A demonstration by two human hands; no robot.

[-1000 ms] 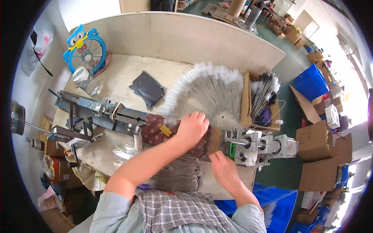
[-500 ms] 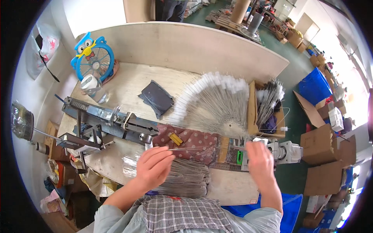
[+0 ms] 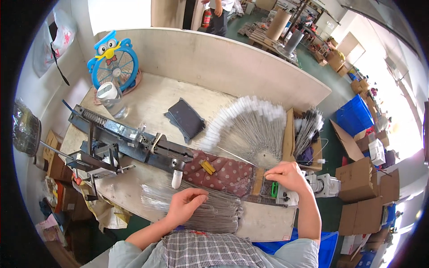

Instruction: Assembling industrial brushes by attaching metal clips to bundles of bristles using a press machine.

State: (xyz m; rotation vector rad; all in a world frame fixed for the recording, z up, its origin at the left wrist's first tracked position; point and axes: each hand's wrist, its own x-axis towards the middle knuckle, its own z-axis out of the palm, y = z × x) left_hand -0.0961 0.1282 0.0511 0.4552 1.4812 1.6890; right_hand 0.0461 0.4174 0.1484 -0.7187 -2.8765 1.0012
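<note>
- Since half a second ago, the left hand [image 3: 185,204] has been lowered onto the flat bundle of thin grey metal wires [image 3: 196,206], fingertips pinching a few strands.
- Right hand [image 3: 288,176]: fingers pressed together, curled over the small grey metal machine [image 3: 308,187].
- One wire is best separated cleanly, judging by the tight packing under the fingertips.

Maroon white-dotted cloth [image 3: 225,173], blue owl fan [image 3: 112,62], grey wires [image 3: 210,210].

Both forearms are bare; pale grey-green sleeves [image 3: 286,252] are pushed above the elbows, with a grey-and-white checked apron [image 3: 210,250] over the chest.
</note>
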